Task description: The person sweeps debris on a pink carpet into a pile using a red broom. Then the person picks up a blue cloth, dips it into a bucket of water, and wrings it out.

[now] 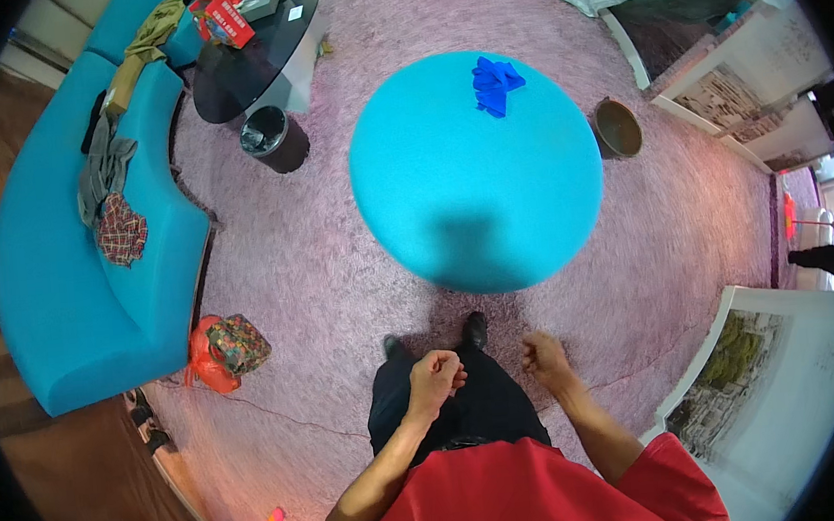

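My left hand is in front of my dark trousers with its fingers curled in; I see nothing in it. To the right of my legs, my right hand is also curled and slightly blurred, with no object visible in it. Both hands are apart from the furniture. Beyond my shoes stands a round turquoise ottoman, and my shadow falls on its near side. A crumpled bright blue cloth item lies near its far edge.
A curved turquoise sofa holds clothes. Near it stand a black bin, a dark oval table and plastic bags. A bucket stands right of the ottoman. Printed panels line the right side. Pinkish carpet covers the floor.
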Demonstrator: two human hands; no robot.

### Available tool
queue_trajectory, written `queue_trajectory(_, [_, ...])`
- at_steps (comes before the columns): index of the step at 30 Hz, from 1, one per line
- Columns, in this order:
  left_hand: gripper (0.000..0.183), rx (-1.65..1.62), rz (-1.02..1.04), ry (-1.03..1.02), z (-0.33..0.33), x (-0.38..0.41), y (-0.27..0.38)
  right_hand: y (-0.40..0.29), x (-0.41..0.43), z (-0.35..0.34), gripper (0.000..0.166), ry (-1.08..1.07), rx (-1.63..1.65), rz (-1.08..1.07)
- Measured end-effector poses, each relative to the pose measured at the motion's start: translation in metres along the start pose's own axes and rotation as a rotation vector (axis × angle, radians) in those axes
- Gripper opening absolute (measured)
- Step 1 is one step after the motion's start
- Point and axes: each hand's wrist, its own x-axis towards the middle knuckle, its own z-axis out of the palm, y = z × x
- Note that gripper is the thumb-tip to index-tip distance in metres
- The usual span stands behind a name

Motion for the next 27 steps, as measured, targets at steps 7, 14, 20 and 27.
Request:
queue_trajectory(7, [0.013,-0.042,-0.094,0.055,0.03,0.04,0.008,-0.071,0.029,-0.012,0.013,0.097,0.103,-0.037])
queue_trajectory(14, [0.017,0.03,-0.055,-0.066,0.074,0.122,0.047,-0.061,0.025,-0.029,0.017,0.107,0.05,0.094])
queue_trajectory(20, [0.017,0.07,-0.056,-0.026,0.12,0.168,0.061,-0.092,0.034,-0.065,0.017,0.086,0.088,0.179])
queue_trajectory(27, [0.014,0.107,-0.077,0.082,0.223,0.22,0.058,-0.187,0.081,-0.162,0.016,0.055,0.096,0.117])
